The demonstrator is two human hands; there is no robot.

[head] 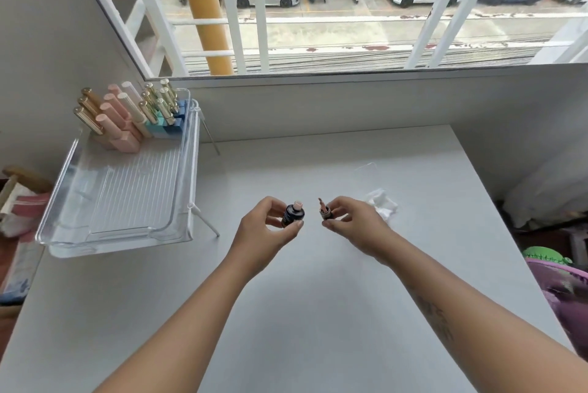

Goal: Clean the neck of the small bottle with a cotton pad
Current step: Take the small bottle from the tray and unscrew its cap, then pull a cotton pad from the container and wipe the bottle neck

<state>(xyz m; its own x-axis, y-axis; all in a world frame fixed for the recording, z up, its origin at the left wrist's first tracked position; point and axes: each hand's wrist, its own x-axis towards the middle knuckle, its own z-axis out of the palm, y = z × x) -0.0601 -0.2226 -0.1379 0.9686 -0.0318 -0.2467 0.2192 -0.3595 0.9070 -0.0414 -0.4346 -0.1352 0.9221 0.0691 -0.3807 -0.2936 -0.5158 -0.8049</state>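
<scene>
Both forearms reach in from the near edge over the white table (286, 313), hands side by side and just apart at mid-table. Left hand (267, 227): fingers curled round the small dark bottle (293, 214), thumb below and fingertips above, held clear of the table. Bottle tilted, long axis running up and to the right, pale pink neck (298, 203) bare and pointing toward the other hand. Right hand (351, 222): thumb and fingers pinched on the cap (327, 213), its pink-coated brush (322, 203) sticking up and leaning left toward the neck without touching it. Cotton pads (381, 203): a loose white heap on the table just beyond and to the right of the right hand, nearly touching its knuckles, beside a clear lid or packet too faint to make out. Hence the key relation: pads on the right-hand side, close behind the busy right fingers, well across from the left hand. Likely next need: cap set down or tucked aside so the right fingers can take a pad and bring it leftward onto the neck, bottle kept steady in the left grip. Risk, by judgement: wet brush smearing the table or the pads. Clear tray (57, 233) with rows of tubes (127, 115) at far left, not involved.
</scene>
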